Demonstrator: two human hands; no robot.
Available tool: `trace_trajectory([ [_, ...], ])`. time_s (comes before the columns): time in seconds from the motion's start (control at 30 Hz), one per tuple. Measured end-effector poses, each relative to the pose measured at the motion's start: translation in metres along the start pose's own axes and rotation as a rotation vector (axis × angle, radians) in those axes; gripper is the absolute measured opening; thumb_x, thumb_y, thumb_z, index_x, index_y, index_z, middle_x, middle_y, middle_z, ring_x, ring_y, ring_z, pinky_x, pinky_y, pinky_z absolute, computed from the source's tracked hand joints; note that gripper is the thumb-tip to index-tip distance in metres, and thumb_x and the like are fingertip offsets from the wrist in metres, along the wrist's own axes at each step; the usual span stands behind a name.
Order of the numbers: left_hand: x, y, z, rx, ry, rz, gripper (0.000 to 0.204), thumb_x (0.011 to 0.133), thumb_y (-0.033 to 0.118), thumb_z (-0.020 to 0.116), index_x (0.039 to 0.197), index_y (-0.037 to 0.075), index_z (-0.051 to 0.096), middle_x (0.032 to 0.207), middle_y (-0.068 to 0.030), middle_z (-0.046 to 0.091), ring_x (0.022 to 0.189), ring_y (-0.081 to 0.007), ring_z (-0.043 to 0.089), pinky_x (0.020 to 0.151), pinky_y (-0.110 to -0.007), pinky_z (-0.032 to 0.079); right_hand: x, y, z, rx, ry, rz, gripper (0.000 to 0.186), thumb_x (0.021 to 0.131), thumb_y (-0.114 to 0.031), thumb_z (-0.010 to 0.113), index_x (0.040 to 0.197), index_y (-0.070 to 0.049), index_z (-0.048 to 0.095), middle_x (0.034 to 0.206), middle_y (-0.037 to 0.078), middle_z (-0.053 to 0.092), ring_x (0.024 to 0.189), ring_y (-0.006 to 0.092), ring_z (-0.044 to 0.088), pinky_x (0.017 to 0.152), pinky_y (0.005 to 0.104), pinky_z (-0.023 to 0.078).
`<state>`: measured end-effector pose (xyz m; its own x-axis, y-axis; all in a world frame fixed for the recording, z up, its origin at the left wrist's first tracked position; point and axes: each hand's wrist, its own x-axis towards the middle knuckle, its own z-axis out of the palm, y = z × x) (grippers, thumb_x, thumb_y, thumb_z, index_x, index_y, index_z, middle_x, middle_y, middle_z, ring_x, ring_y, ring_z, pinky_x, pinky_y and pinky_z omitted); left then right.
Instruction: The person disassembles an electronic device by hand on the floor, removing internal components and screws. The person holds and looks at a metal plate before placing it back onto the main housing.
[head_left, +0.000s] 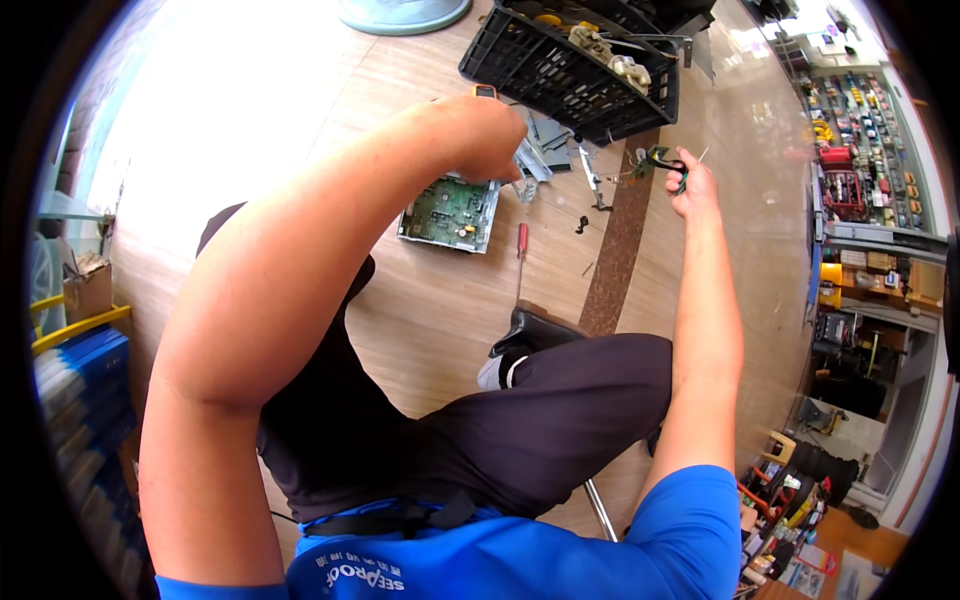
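Observation:
My left hand is closed above the upper edge of a metal case with a green circuit board in it. Its fingers are mostly turned away, and whatever they grip is hidden. Out to the right, my right hand is raised off the floor. Its fingers are closed on a black and green piece with a curved outline, too small to name. A thin pale tip sticks out above the fingers. A red-handled screwdriver lies on the floor between the hands, right of the board.
A black plastic crate filled with parts stands ahead. Grey metal plates, a narrow metal strip and a small black part lie before it. My shoe is near the screwdriver. Shelves of goods line the right side.

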<state>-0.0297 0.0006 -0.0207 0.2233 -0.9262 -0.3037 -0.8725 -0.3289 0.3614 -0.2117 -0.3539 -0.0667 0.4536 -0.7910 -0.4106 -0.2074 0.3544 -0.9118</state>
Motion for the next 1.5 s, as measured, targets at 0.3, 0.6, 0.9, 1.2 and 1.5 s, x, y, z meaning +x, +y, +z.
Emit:
trace_trajectory([
  [0.3, -0.004, -0.001, 0.003, -0.008, -0.021, -0.016, 0.048, 0.085, 0.037, 0.068, 0.12, 0.005, 0.061, 0.108, -0.0192, 0.067, 0.106, -0.0344, 0.062, 0.091, -0.043, 0.049, 0.036, 0.023, -0.015, -0.182, 0.108, 0.136, 0.009, 0.092, -0.014, 0.061, 0.092, -0.007, 0.054, 0.072, 0.003, 0.048, 0.05, 0.0102, 0.043, 0.038, 0.0226, 0.035],
  [0.6, -0.001, 0.005, 0.004, -0.029, -0.048, -0.03, 0.043, 0.086, 0.034, 0.068, 0.115, 0.002, 0.061, 0.103, -0.019, 0.068, 0.104, -0.0345, 0.063, 0.088, -0.043, 0.05, 0.09, 0.028, -0.016, -0.382, 0.29, -0.179, 0.012, 0.089, -0.014, 0.064, 0.096, -0.004, 0.061, 0.067, 0.003, 0.053, 0.049, 0.009, 0.045, 0.038, 0.0226, 0.034],
  [0.9, -0.002, 0.008, 0.007, -0.04, -0.12, -0.019, 0.046, 0.085, 0.033, 0.068, 0.117, 0.002, 0.059, 0.099, -0.0199, 0.067, 0.099, -0.036, 0.064, 0.087, -0.045, 0.05, 0.159, 0.085, -0.027, -0.495, 0.162, -0.192, 0.037, 0.087, 0.0, 0.054, 0.123, 0.002, 0.058, 0.08, 0.007, 0.06, 0.059, 0.0107, 0.053, 0.045, 0.0242, 0.043],
  [1.2, 0.005, 0.016, 0.001, -0.054, -0.11, -0.039, 0.042, 0.085, 0.026, 0.066, 0.12, 0.003, 0.058, 0.104, -0.0187, 0.066, 0.104, -0.0342, 0.062, 0.092, -0.043, 0.048, 0.173, 0.118, -0.009, -1.39, 0.131, -0.831, 0.05, 0.079, -0.008, 0.053, 0.127, -0.016, 0.061, 0.107, 0.025, 0.066, 0.102, 0.0367, 0.063, 0.092, 0.0389, 0.048],
  [1.5, 0.004, 0.008, 0.006, -0.037, -0.087, -0.048, 0.044, 0.086, 0.027, 0.066, 0.122, 0.003, 0.059, 0.106, -0.0197, 0.066, 0.105, -0.0348, 0.062, 0.093, -0.042, 0.048, 0.08, 0.133, 0.092, -1.367, -0.416, -0.481, 0.037, 0.084, -0.039, 0.063, 0.106, -0.009, 0.071, 0.104, 0.02, 0.068, 0.099, 0.0347, 0.064, 0.088, 0.0399, 0.05],
])
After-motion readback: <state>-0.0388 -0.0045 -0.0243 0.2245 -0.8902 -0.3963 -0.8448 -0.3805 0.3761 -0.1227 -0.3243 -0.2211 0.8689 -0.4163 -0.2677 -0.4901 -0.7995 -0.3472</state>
